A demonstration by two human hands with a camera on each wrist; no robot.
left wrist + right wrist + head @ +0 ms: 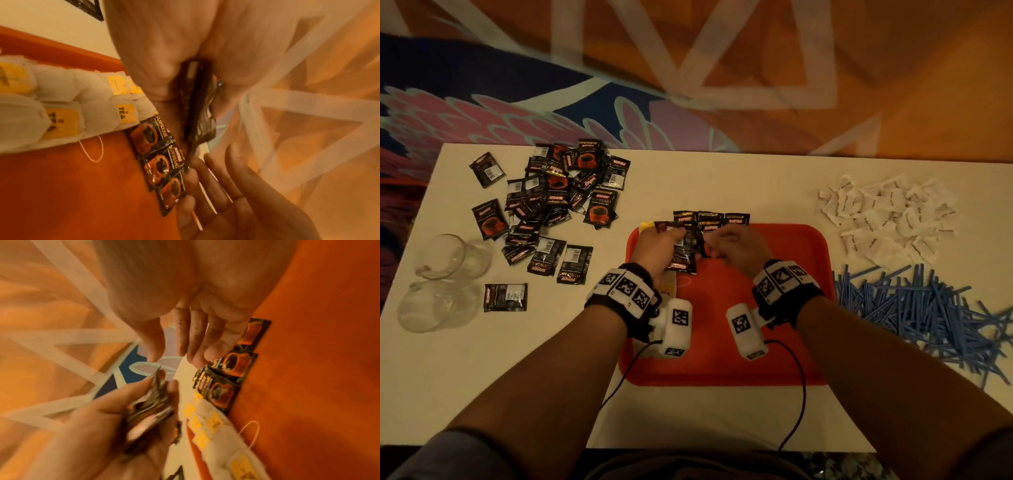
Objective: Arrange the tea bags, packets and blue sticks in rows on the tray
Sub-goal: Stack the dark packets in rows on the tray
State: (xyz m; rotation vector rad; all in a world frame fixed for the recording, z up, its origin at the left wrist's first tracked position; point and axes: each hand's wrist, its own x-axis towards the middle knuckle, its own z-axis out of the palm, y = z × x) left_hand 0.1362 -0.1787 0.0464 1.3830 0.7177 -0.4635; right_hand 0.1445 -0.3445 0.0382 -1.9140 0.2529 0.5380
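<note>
Packets: black coffee packets (711, 219) lie side by side in a row along the far edge of the red tray (784, 363).
Tea bags: a row of tea bags (61, 105) with yellow tags lies along the left side of the tray, touching the first coffee packet.
Left hand: the left hand (658, 247) grips a small stack of coffee packets (684, 253) above the tray.
Right hand: the right hand (736, 249) is just beside the stack, fingers loosely bent. I cannot tell if it pinches a packet or holds nothing.
Done so far: the tea bag row looks finished, I think, and the coffee row is only started.
Left to do: a big pile of coffee packets (558, 202) sits on the bench at the left. White packets (887, 216) sit in a heap at the far right. Blue sticks (914, 305) lie in a messy pile near the right side of the tray. None of the white packets or blue sticks are on the tray yet.
Tray: it holds only tea bags and coffee packets, and most of its red floor is bare.
Cups: two clear glass cups (445, 281) stand at the left end of the bench, with nothing seen inside.
</note>
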